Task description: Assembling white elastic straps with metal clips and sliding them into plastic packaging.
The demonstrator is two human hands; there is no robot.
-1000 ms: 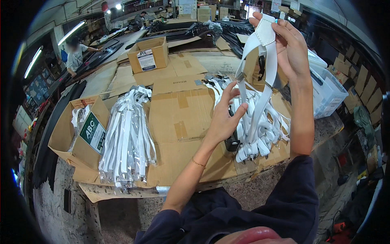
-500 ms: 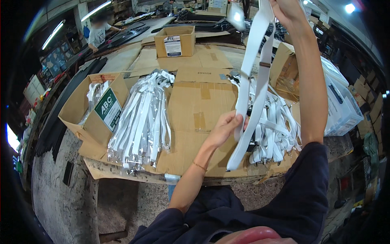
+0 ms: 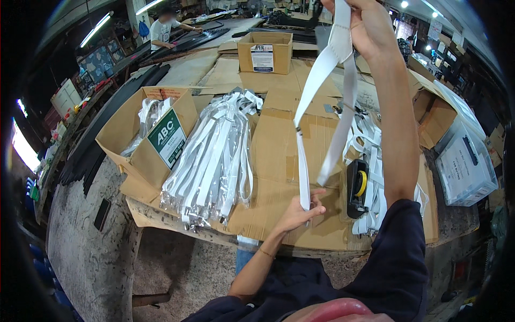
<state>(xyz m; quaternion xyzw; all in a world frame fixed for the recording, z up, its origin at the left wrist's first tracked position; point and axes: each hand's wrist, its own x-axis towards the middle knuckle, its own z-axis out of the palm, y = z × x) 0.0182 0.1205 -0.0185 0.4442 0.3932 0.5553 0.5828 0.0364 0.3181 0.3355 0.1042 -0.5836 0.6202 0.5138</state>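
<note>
A: Start at the grips; what does each hand have?

B: The right hand, raised at twelve o'clock, is closed on the top of a white strap; the fingers wrap the folded upper end; the left hand, low near six o'clock, pinches the bottom tip of the strap's longer tail between thumb and fingers.

A: So how does the strap lie between them?

B: Its long axis runs almost straight from twelve down to six, leaning slightly toward seven; it hangs doubled from the upper hand; one tail reaches the left hand, the other ends free above it, toward one o'clock of that hand; a small dark fastener sits partway down the longer tail.

A: Which hand is nearer the loose end?

B: The left, clearly; the right is well apart, up at the top.

A: And round about?

B: Flattened cardboard covers the bench; a bundle of white straps in clear wrap lies at nine o'clock of the left hand; beyond it, at ten, an open carton with more straps; at three o'clock a black and yellow tool rests on a loose heap of straps; a small box stands at eleven.
</note>
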